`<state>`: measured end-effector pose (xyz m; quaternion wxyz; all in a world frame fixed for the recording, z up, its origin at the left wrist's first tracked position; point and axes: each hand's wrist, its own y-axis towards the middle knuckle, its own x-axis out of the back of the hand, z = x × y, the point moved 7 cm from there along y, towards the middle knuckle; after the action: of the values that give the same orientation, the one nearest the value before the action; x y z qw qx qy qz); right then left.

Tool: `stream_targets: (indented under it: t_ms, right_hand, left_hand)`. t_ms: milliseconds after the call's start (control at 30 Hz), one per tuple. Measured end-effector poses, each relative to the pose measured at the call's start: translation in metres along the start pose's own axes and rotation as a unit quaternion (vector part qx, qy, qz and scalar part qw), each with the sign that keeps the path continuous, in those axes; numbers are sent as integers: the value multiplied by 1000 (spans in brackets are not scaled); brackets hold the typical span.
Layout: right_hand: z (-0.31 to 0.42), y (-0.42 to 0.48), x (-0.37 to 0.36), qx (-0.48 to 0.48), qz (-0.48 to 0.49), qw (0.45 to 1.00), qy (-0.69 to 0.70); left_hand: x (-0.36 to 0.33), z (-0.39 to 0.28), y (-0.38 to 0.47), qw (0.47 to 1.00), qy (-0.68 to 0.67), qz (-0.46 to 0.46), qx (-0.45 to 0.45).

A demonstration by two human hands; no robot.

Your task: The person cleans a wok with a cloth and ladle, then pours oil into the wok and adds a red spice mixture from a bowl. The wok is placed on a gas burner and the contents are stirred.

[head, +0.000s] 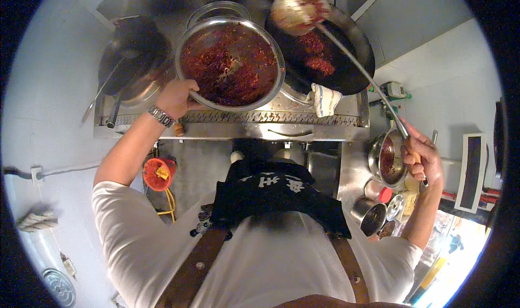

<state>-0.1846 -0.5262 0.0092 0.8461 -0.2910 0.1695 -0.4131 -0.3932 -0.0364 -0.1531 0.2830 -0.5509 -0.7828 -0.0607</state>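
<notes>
My left hand (174,97) grips the near-left rim of a large stainless steel bowl (280,78), thumb over the edge. Dark red chili flakes (252,78) coat the bowl's bottom and walls. In my right hand (424,157) is the wooden-ended handle of a long metal ladle (300,11). The ladle's head, blurred and smeared with red, hangs over the far side of a black wok (349,68). Two clumps of red chili mash (319,64) lie in the wok. A folded striped cloth (326,101) covers the wok's near edge.
A second wok (134,44) stands at the left of the steel stove (227,131), a long-handled utensil (101,93) across it. By my right forearm are a steel bowl of red sauce (388,155), a red-lidded jar (378,190) and a steel pot (369,216). Below left hangs a red bucket (156,176).
</notes>
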Motion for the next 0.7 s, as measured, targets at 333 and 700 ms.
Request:
stream_targets:
  t_ms: [333, 700]
  right_hand:
    - [-23, 72, -174, 333, 50, 753, -565]
    - [50, 33, -180, 391, 3, 484, -783]
  left_hand:
    - [-6, 17, -9, 955, -274, -73, 87]
    - [8, 26, -41, 879, -395, -86, 253]
